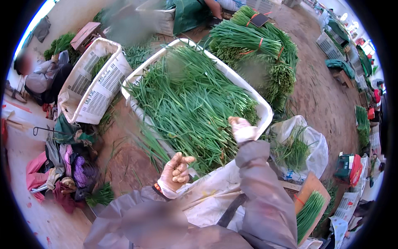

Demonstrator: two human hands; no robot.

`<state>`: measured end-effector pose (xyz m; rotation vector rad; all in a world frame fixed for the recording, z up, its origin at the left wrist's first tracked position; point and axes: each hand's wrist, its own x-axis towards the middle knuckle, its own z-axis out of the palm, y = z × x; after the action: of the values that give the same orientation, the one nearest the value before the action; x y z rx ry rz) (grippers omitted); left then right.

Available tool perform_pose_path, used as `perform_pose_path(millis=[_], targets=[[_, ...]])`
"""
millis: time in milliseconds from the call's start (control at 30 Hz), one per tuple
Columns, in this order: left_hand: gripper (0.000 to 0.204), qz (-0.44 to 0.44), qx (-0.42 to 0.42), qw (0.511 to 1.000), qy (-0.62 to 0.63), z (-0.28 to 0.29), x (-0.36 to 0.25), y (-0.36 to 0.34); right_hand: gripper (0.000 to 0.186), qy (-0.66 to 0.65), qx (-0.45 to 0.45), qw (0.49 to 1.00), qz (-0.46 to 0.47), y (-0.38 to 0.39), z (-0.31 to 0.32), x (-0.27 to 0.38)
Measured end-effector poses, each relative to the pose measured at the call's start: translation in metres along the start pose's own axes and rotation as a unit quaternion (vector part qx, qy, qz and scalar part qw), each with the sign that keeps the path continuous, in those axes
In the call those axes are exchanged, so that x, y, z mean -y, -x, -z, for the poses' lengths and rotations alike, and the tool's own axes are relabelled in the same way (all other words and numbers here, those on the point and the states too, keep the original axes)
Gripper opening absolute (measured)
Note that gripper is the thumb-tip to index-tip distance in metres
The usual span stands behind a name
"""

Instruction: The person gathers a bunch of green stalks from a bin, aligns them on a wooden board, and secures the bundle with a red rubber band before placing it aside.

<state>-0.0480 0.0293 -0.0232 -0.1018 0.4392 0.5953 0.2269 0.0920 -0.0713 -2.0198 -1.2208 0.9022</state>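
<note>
A white tub (129, 89) holds a large heap of loose, long green stalks (182, 108). My right hand (241, 128), in a pale soiled covering, is at the heap's right side, fingers curled on the stalks; what exactly they grip is unclear. Nearer me, just off the tub's near left rim, my left hand (176, 170) is raised with its soiled fingers curled in and nothing visible in them. A pale sheet (215, 203) lies below my forearms.
A white crate (91, 99) stands left, bundled greens (263, 54) back right, a bag (313, 145) of greens and a board (311, 182) with a bundle at right. Clothing (41, 172) lies left. Co-workers (43, 79) sit left and behind.
</note>
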Motion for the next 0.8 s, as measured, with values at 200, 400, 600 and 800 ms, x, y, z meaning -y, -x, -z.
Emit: perform_pose_path(millis=[200, 400, 600, 800], targets=[[0.047, -0.037, -0.062, 0.986, -0.147, -0.028, 0.028, -0.019, 0.017, -0.409, 0.076, 0.904, -0.102, 0.07, 0.05, 0.024], [0.059, -0.116, 0.016, 0.964, -0.239, -0.039, 0.058, -0.045, 0.023, -0.439, 0.173, 0.88, -0.056, 0.134, 0.034, 0.025], [0.043, 0.087, 0.094, 0.976, -0.178, -0.035, 0.039, -0.02, 0.014, -0.074, 0.318, 0.945, 0.031, 0.153, 0.032, 0.086], [0.03, -0.014, 0.145, 0.986, 0.085, -0.012, 0.013, -0.017, 0.04, -0.314, 0.03, 0.949, -0.02, 0.035, 0.016, -0.015]])
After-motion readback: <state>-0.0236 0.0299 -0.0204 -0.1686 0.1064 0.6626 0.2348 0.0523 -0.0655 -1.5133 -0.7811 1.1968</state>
